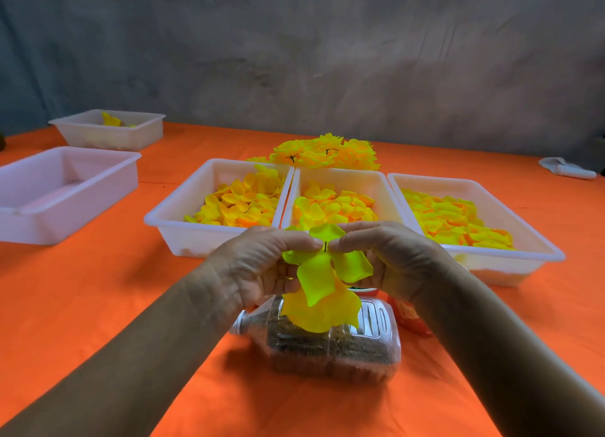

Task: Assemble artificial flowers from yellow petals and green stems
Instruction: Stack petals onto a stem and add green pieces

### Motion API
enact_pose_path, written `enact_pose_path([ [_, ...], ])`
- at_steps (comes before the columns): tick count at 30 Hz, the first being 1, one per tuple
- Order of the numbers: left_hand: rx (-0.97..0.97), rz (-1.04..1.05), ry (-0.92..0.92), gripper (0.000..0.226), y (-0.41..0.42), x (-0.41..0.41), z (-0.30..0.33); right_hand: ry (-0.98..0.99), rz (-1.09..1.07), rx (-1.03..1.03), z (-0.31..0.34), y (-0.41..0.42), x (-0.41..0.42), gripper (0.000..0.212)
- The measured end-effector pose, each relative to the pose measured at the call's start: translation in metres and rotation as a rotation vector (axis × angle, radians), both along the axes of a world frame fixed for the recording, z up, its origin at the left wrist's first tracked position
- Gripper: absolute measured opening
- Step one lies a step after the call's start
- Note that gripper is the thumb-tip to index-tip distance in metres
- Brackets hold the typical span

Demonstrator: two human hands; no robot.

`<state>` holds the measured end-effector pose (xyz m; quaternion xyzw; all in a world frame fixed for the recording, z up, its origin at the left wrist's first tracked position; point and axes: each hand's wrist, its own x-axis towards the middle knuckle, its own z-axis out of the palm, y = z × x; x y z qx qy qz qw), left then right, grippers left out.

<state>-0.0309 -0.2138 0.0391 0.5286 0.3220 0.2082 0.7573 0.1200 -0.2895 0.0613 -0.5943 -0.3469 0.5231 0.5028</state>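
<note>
Both hands meet above the clear bottle [330,341]: the left hand [262,266] and right hand [389,256] each pinch the half-built flower [322,279] with thumb and forefinger at its centre, where a thin dark stem tip [325,246] pokes up. The flower's bright yellow petals are thin and glossy, spreading outward and drooping toward the bottle, which lies on its side holding dark granules. Beyond the bottle, three white trays [474,187] of loose yellow petals [242,204] sit on the orange counter [131,305]. Finished flowers [327,153] are heaped behind them.
</note>
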Motion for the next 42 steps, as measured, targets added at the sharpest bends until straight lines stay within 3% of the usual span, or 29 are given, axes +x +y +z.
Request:
enact_pose_path([
  [4, 0.144, 0.11, 0.106, 0.028, -0.003, -0.001, 0.001, -0.029, 0.003, 0.004, -0.003, 0.0, 0.001, 0.023],
  [10, 0.368, 0.201, 0.211, 0.011, -0.004, -0.002, 0.002, -0.14, 0.001, 0.003, -0.003, 0.002, 0.002, 0.032],
  [20, 0.404, 0.255, 0.289, 0.032, -0.007, 0.0, -0.007, -0.328, -0.004, -0.007, -0.009, 0.0, -0.001, 0.038],
  [42, 0.457, 0.224, 0.304, 0.028, -0.012, 0.003, -0.011, -0.367, -0.012, 0.017, -0.018, -0.002, -0.004, 0.046],
])
